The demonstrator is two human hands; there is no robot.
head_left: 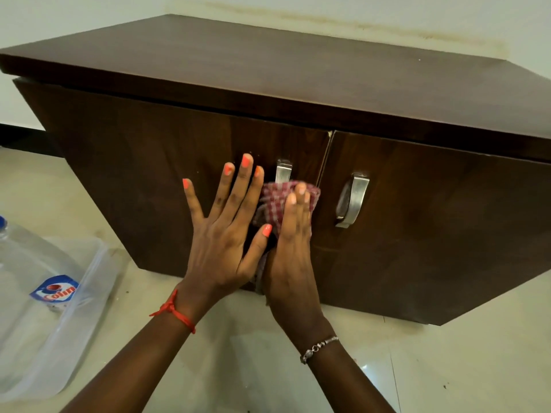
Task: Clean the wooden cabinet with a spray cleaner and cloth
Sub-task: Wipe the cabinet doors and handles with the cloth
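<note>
A low dark wooden cabinet (417, 189) with two doors and metal handles stands on the floor. My left hand (226, 234) lies flat with fingers spread on the left door. Beside it, my right hand (293, 248) presses a red-and-white checked cloth (275, 202) against the same door, over the lower part of the left handle (282, 171). A clear spray cleaner bottle (32, 263) with a blue label lies at the far left, partly cut off by the frame.
The bottle rests in a clear plastic tray (89, 299) on the pale tiled floor (447, 368). The right door's handle (351, 201) is just right of the cloth. A pale wall (357, 10) stands behind the cabinet.
</note>
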